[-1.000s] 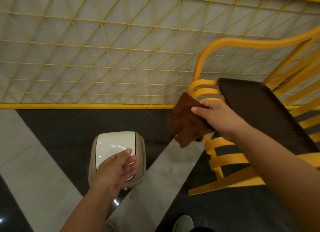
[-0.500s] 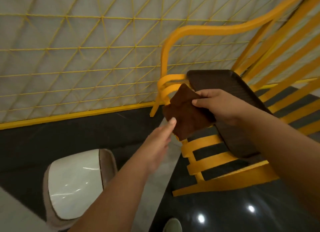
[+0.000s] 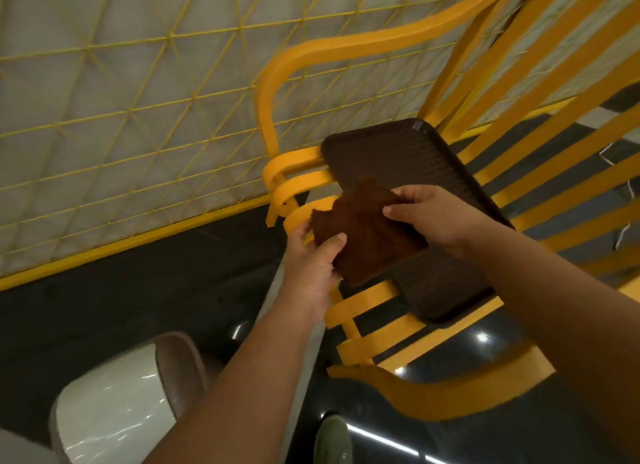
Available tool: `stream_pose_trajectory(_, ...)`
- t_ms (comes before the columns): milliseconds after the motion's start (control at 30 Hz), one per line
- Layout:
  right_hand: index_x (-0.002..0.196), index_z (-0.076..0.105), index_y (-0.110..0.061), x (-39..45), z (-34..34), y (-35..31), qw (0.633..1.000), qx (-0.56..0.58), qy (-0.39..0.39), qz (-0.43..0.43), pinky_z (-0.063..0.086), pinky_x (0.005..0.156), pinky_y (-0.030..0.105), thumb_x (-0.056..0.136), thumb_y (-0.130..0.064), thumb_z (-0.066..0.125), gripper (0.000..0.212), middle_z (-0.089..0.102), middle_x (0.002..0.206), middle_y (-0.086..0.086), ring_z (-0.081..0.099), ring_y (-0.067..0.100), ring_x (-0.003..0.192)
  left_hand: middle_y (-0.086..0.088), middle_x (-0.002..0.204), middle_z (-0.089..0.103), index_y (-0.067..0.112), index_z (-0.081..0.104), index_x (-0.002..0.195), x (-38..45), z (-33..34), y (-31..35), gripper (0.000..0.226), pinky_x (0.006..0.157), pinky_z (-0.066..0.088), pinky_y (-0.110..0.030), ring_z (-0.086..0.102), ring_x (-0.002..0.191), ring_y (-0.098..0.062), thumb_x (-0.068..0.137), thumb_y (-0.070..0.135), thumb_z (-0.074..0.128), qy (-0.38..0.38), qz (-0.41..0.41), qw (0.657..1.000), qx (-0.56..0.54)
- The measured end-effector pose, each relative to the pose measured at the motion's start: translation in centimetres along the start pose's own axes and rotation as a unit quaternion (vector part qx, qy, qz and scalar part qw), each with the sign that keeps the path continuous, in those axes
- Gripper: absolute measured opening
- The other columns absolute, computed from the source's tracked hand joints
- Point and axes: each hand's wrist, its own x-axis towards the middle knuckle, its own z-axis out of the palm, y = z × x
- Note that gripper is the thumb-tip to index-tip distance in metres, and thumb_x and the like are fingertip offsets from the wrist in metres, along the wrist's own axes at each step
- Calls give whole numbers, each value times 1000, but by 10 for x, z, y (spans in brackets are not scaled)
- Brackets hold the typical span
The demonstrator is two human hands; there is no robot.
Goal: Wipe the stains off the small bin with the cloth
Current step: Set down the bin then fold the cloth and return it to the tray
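Observation:
A brown cloth is held up in front of the yellow chair, between both hands. My left hand grips its left edge, thumb on top. My right hand pinches its right edge. The small bin, white-lidded with a grey-brown body, stands on the floor at the lower left, partly behind my left forearm. Neither hand touches it.
A yellow slatted chair with a dark brown seat pad stands right behind the cloth. A yellow wire-grid fence runs along the back. The floor is glossy black with a pale stripe. A shoe tip shows at the bottom.
My left hand left the bin lid, rose to the cloth and took hold of its left edge. The view swung right, so the bin slid to the lower left.

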Motion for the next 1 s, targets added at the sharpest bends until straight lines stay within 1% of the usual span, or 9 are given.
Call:
stream_pose_trajectory(133,99,66,-22,15,-35,11,998,-36,40,32,56,68,31,91,-8,54,20,71,92,4,70,18,81,15,97,57,33,39,117,6,42,-6,49,77,58,-35,60,91,-6,87,1,61,17,80,985,155)
stream_pose_trajectory(267,95,64,-26,36,-56,30,991,-92,80,50,52,66,28,91,-6,53,23,68,92,-1,66,14,81,14,111,55,34,55,103,25,69,-21,30,89,54,-36,54,108,-12,90,8,58,-17,120,922,367)
stream_pose_trajectory(433,96,61,-30,62,-58,60,975,-175,129,39,43,58,21,89,-9,57,22,65,100,-2,58,9,78,7,132,45,35,53,126,47,81,-42,43,92,44,-21,45,113,-7,93,7,51,-66,97,876,467)
stream_pose_trajectory(567,132,48,-26,67,-55,80,963,-200,177,31,43,77,26,90,-18,60,45,53,131,2,54,17,109,-3,156,15,30,34,143,47,79,-57,56,111,32,-31,24,141,-21,94,6,47,-91,84,823,554)
stream_pose_trajectory(633,140,39,-26,64,-52,89,948,-254,193,4,43,90,32,89,-20,60,55,44,140,4,48,23,121,-2,159,-9,28,23,148,39,77,-64,62,116,20,-30,2,147,-20,94,7,48,-76,133,763,628)
stream_pose_trajectory(700,138,42,-28,60,-49,91,929,-318,179,-63,41,98,35,91,-18,55,50,42,141,2,44,22,125,-1,159,-17,24,14,151,35,73,-71,65,120,3,-36,-12,146,-19,95,14,46,-70,199,655,726)
stream_pose_trajectory(867,147,27,-30,56,-34,92,880,-469,-30,-66,22,114,37,95,-15,43,56,15,157,-2,16,20,142,-3,160,-10,14,-5,151,42,59,-77,65,104,-29,-54,-18,145,-19,98,49,13,-86,154,413,894)
stream_pose_trajectory(933,150,8,-29,54,-26,96,864,-495,-93,0,16,117,40,95,-12,43,67,-1,159,-2,6,22,145,-2,160,-8,16,-4,151,44,57,-72,67,103,-31,-55,-19,145,-19,97,53,10,-98,134,380,910)
stream_pose_trajectory(1000,150,3,-28,49,-19,93,873,-479,-93,20,14,117,41,95,-14,44,70,-7,159,0,2,23,145,-1,161,-4,18,3,152,40,58,-61,66,104,-29,-54,-18,145,-19,97,53,13,-115,130,414,893)
